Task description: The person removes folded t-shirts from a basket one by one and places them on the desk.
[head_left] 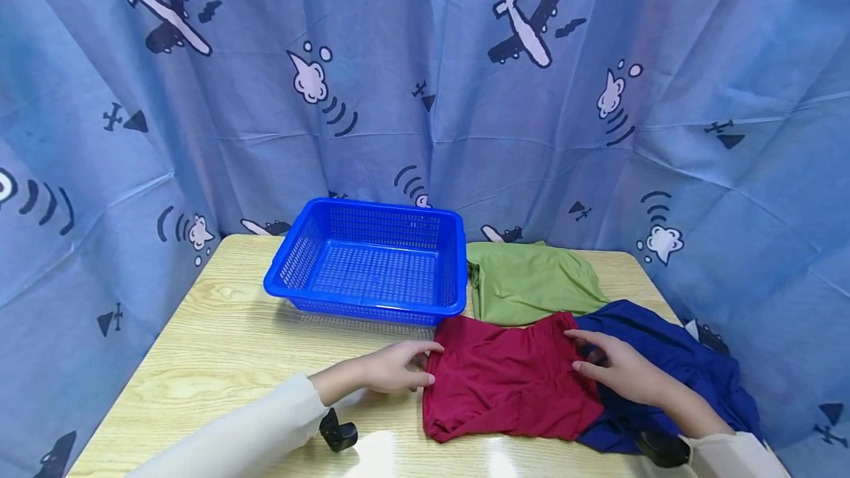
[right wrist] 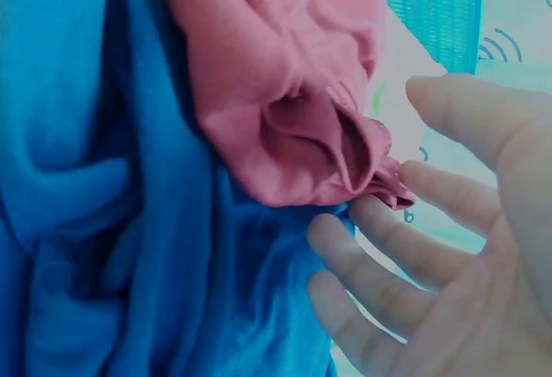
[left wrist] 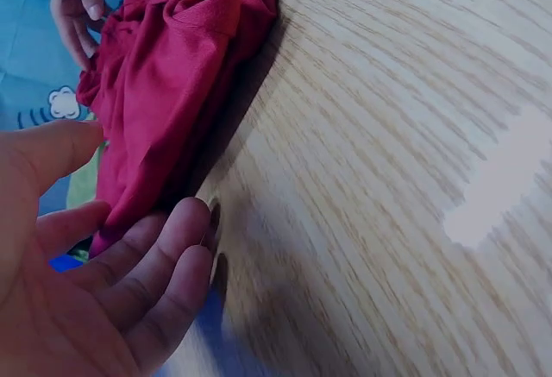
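Note:
A folded dark red cloth garment (head_left: 505, 382) lies on the table. At its left edge is my left hand (head_left: 398, 367), thumb and fingers apart, the fingertips at the fabric. The left wrist view shows this hand (left wrist: 129, 282) loosely bent, with no fabric gripped in it. My right hand (head_left: 624, 367) is at the garment's right edge. In the right wrist view its fingers (right wrist: 423, 248) are spread beside the red garment's rolled end (right wrist: 319, 144), not closed round it. A crumpled blue cloth (head_left: 684, 375) lies partly beneath the red one and under the right hand.
A blue plastic basket (head_left: 372, 301) stands behind the left hand, with its bottom visible. To its right lies a green folded cloth (head_left: 531, 282), touching the red garment. A blue printed curtain (head_left: 425, 94) hangs behind the wooden table (head_left: 199, 360).

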